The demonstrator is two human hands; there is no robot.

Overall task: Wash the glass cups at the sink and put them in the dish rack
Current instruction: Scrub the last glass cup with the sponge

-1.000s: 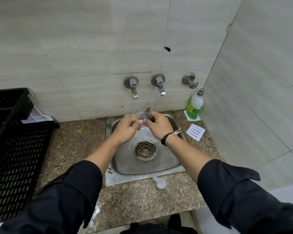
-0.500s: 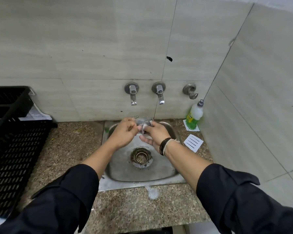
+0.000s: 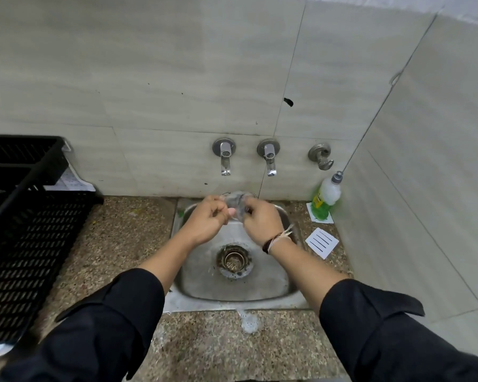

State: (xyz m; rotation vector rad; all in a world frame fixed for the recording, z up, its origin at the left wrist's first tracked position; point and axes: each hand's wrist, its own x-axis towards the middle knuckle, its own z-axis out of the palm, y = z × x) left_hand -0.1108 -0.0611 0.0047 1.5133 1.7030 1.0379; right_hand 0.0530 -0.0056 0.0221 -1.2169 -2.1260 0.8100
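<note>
I am seeing the scrubber, raised a second ago, now working against the glass cup (image 3: 236,201) gripped between left hand (image 3: 209,218) and right hand (image 3: 261,220) over the sink (image 3: 260,288), the scrubbing continuing.

Crowded back of the sink, open basin in front

Both hands, the left hand (image 3: 208,218) and right hand (image 3: 261,220), meet around a clear glass cup (image 3: 236,203) at the rear of the small steel sink (image 3: 202,292), just below two chrome wall taps (image 3: 224,158). The basin floor around the round metal drain (image 3: 234,261) lies open. The black perforated plastic dish rack (image 3: 31,230) walls off the speckled stone counter (image 3: 127,235) at left; a green-filled plastic soap bottle (image 3: 324,201) and the tiled side wall (image 3: 425,188) close in at right.
</note>
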